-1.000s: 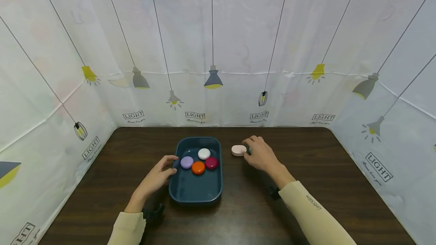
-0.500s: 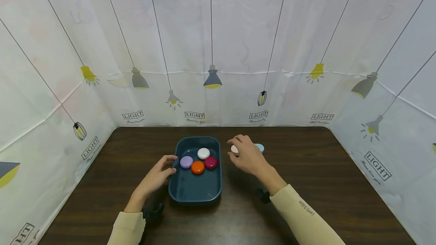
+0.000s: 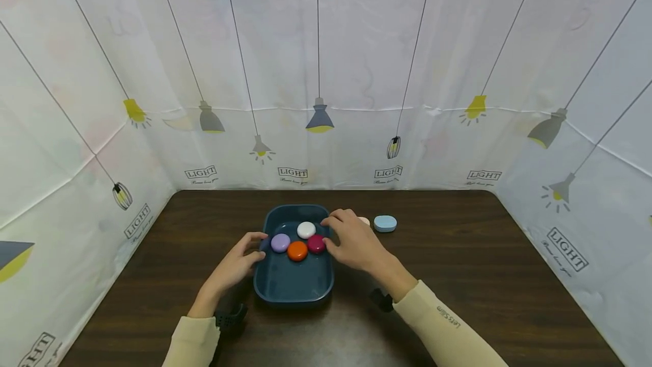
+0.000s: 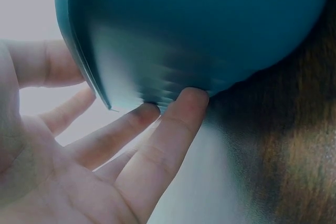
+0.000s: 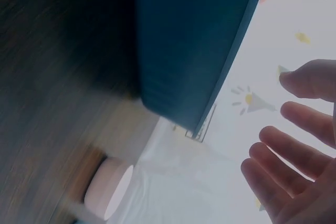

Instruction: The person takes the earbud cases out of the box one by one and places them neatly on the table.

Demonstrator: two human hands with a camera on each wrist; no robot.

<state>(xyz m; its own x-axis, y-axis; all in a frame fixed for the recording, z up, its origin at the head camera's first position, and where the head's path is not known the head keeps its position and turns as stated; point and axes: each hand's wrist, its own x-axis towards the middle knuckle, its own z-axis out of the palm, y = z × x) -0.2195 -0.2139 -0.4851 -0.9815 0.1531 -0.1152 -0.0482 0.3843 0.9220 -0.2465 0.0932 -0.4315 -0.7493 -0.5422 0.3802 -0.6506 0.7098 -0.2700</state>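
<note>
A dark blue rectangular tray (image 3: 294,285) holds several smooth, glossy round pieces: white (image 3: 306,230), lilac (image 3: 280,243), orange (image 3: 297,251) and dark red (image 3: 316,244). My left hand (image 3: 235,265) is at the tray's left side. In the left wrist view, its fingertips (image 4: 193,98) touch the outer wall, and its thumb reaches past the rim. My right hand (image 3: 354,242) hovers at the right rim, with fingers apart and nothing held. The right wrist view shows its fingertips away from the wall, touching nothing.
A pale pink oval piece (image 5: 109,188) lies right of the tray, mostly hidden behind my right hand in the head view. Beside it rests a light blue oval piece (image 3: 385,223). The dark wooden table (image 3: 458,276) meets a white printed curtain (image 3: 356,146) at its back.
My right hand has moved left from the oval pieces to the tray's right rim, uncovering the blue oval piece. The left hand, tray and round pieces have stayed in place.
</note>
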